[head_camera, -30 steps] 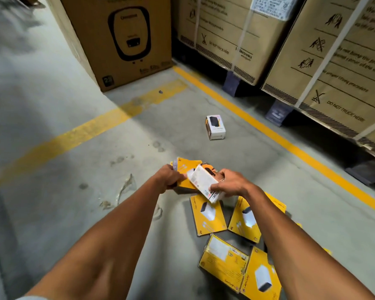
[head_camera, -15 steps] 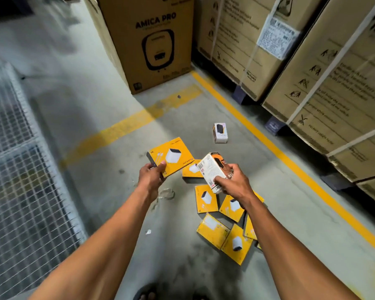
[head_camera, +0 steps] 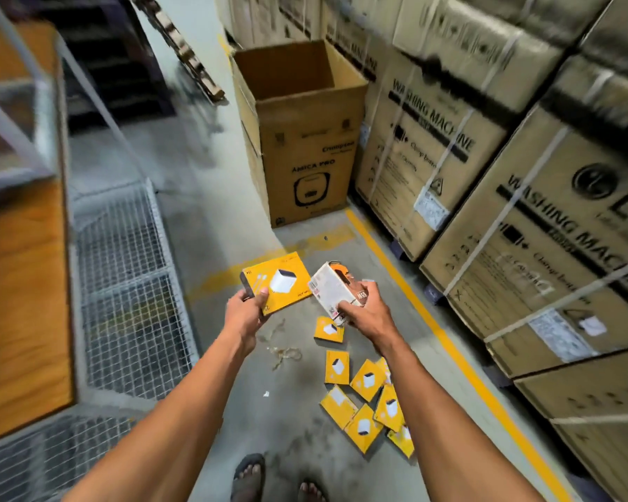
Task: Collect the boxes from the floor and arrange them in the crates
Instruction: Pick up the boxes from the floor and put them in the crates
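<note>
Currently a yellow box (head_camera: 276, 282) is pinched at one corner by the left hand (head_camera: 245, 313) and white boxes (head_camera: 336, 289) are gripped by the right hand (head_camera: 363, 313), well above the yellow boxes on the floor (head_camera: 365, 403), so the loosely held yellow one could be dropped on the way to the wire crate (head_camera: 124, 284).

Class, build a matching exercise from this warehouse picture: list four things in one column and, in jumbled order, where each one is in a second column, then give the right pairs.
Things
1. yellow box
2. white box
3. scattered yellow boxes
4. open carton

Places
A. on the floor by the feet
B. in the right hand
C. standing beside the washing machine cartons
D. in the left hand

Pairs: 1-D, 2-B, 3-A, 4-C
</note>
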The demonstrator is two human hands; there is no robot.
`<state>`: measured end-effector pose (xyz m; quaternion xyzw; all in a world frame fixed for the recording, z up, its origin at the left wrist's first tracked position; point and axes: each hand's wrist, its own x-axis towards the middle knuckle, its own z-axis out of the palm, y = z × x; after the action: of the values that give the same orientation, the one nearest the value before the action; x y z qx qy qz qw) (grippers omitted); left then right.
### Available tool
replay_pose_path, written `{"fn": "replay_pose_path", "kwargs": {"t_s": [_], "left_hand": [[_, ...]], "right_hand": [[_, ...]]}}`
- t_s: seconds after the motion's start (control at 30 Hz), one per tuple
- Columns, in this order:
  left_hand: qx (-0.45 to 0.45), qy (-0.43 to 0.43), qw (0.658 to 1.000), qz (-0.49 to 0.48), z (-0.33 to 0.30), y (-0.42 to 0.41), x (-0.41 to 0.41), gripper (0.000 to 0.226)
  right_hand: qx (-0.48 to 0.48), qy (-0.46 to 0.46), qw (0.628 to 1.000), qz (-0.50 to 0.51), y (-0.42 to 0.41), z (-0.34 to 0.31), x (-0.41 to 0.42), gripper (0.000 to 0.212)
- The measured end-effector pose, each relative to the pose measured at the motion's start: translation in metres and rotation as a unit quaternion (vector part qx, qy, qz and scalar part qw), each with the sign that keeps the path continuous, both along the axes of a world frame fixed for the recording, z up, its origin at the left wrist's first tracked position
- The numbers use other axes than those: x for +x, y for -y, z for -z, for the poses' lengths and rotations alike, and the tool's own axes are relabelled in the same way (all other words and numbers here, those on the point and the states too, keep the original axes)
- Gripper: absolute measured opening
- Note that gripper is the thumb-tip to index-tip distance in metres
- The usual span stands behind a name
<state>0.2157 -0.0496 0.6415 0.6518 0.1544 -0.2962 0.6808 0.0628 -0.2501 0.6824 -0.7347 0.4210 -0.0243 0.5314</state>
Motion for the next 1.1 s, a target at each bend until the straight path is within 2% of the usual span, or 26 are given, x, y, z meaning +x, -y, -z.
{"fn": "replay_pose_path", "kwargs": {"t_s": [0.1,0.2,0.33,0.43,0.63,0.93,1.1], "left_hand": [[-0.005,0.034,0.999,-0.03,-0.083,-0.02,-0.006,0.005],[-0.017,0.066,0.996,-0.059,-0.151,-0.044,-0.009,0.001],[-0.045,0.1,0.988,-0.104,-0.22,-0.085,-0.009,0.008],[-0.055,0.12,0.982,-0.137,-0.261,-0.125,-0.014,0.002],[-0.077,0.155,0.961,-0.216,-0.314,-0.217,-0.03,0.014],[-0.068,0.218,0.937,-0.266,-0.356,-0.377,-0.058,0.012],[-0.07,0.223,0.926,-0.298,-0.366,-0.47,-0.071,0.014]], "right_hand": [[-0.013,0.021,0.999,-0.031,-0.015,-0.076,-0.001,0.054],[-0.037,0.038,0.997,-0.062,-0.024,-0.131,0.004,0.063],[-0.072,0.089,0.988,-0.104,-0.04,-0.195,0.016,0.06],[-0.093,0.123,0.978,-0.142,-0.063,-0.239,0.026,0.057],[-0.115,0.192,0.951,-0.212,-0.129,-0.291,0.049,0.062],[-0.141,0.255,0.912,-0.289,-0.274,-0.333,0.077,0.059],[-0.119,0.263,0.916,-0.279,-0.366,-0.332,0.084,0.061]]}}
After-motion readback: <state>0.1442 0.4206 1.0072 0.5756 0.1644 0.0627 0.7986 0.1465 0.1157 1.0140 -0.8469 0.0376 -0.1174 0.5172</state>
